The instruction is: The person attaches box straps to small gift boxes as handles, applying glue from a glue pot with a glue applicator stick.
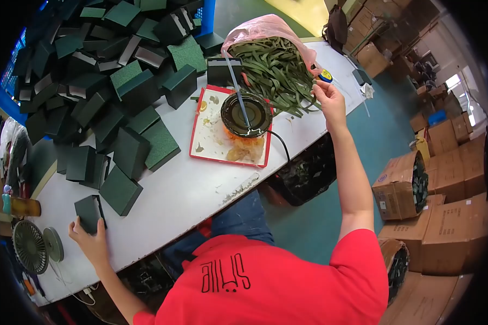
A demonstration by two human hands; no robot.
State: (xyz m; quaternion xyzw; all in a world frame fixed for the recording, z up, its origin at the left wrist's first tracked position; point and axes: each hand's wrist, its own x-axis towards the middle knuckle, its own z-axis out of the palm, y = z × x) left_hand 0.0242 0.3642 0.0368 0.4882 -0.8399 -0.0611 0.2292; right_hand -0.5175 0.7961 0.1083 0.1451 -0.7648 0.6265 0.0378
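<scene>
My left hand (93, 242) grips a small dark green box (88, 210) at the table's near left, thumb on one side and fingers on the other. At the far right of the table my right hand (331, 102) is closed in a pinch, seemingly on the end of a green ribbon strip. That hand is beside a pink plastic bag (268, 26) full of loose green ribbon strips (274, 67). Between my hands stands a round dark pot (234, 115) with a stick (236, 86) leaning in it, on a white tray with a red rim (197, 132).
A big heap of green boxes (119, 81) covers the table's left and back. A small fan (30, 246) stands at the left edge. A black cord (282, 142) runs from the pot over the front edge. Cardboard cartons (404, 184) are stacked on the right.
</scene>
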